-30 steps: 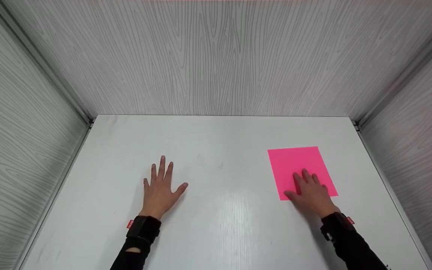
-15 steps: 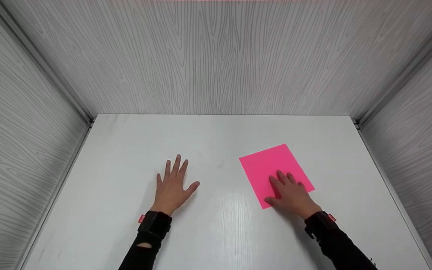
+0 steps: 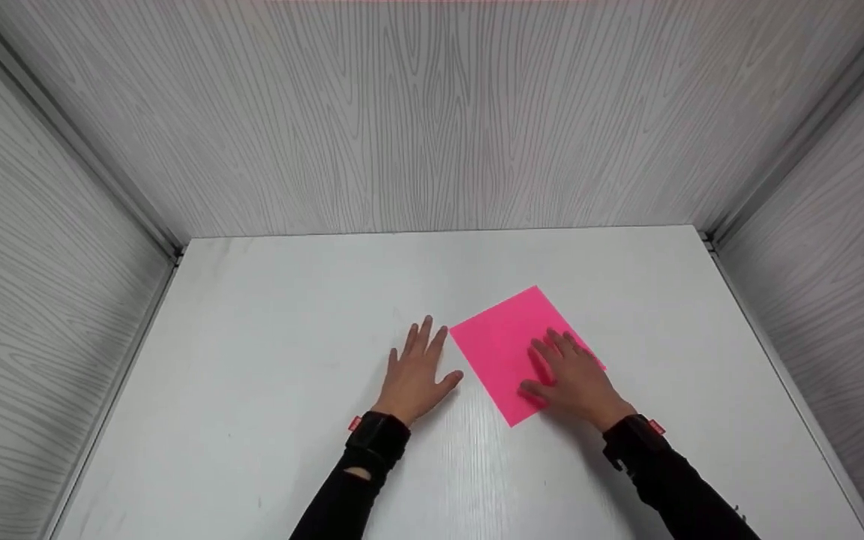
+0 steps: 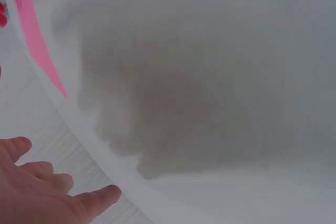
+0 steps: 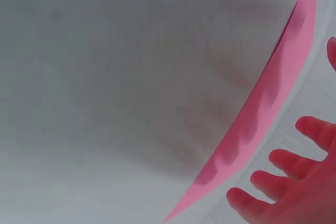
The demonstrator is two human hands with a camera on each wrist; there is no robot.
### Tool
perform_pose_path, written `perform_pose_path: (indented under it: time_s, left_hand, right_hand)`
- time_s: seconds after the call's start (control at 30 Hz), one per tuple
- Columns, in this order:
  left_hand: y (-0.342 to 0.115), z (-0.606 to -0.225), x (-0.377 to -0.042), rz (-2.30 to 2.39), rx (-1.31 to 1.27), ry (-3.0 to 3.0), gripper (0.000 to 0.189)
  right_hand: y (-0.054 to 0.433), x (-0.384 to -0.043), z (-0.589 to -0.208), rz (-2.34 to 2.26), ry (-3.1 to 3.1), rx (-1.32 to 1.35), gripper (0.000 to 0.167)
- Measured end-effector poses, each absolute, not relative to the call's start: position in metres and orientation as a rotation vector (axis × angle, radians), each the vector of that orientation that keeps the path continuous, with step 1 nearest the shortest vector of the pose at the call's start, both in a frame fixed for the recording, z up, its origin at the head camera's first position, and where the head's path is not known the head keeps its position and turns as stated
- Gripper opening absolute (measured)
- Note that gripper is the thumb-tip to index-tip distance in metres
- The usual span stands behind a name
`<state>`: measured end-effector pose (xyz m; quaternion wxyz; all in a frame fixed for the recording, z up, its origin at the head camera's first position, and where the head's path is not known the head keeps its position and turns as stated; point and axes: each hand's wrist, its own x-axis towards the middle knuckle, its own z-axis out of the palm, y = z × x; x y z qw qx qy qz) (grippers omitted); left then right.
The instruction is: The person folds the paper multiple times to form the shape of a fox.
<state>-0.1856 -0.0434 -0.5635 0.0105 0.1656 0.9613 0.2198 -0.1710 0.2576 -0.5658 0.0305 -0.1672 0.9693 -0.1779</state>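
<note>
A square sheet of bright pink paper [image 3: 496,345] lies flat and turned at an angle on the white table. My right hand [image 3: 574,382] is over its lower right part, fingers spread, fingertips on the sheet. In the right wrist view the paper [image 5: 262,108] shows as a pink strip in front of the spread fingers [image 5: 289,163]. To the left of the sheet is my left hand [image 3: 413,381], fingers spread, its index fingertip right at the paper's left corner. The left wrist view shows that hand [image 4: 42,192] over the white surface, holding nothing.
The white tabletop [image 3: 267,337] is bounded by a grey wood-grain back wall [image 3: 432,120] and side walls at left [image 3: 49,300] and right [image 3: 829,262]. Both wrists wear black bands [image 3: 379,439] over black sleeves.
My right hand has slid the pink paper leftward, and the sheet has turned counterclockwise. My left hand has moved right, up to the paper's left corner.
</note>
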Motion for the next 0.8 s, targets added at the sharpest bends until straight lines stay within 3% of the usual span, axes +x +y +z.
perform_pose_path:
  time_s: [0.23,0.4,0.8]
  left_hand:
    - [-0.008,-0.569,-0.197,0.430,0.692,2.973,0.090]
    - [0.004,-0.567,-0.197,0.425,0.719,2.870,0.080]
    - [-0.022,-0.568,-0.175,0.450,0.707,2.911,0.070]
  right_hand:
    - [0.267,-0.161,-0.573,-0.417,2.969,-0.422,0.095]
    - [0.269,-0.159,-0.577,-0.412,2.951,-0.429,0.096]
    - [0.249,-0.167,-0.574,-0.425,2.862,-0.593,0.091]
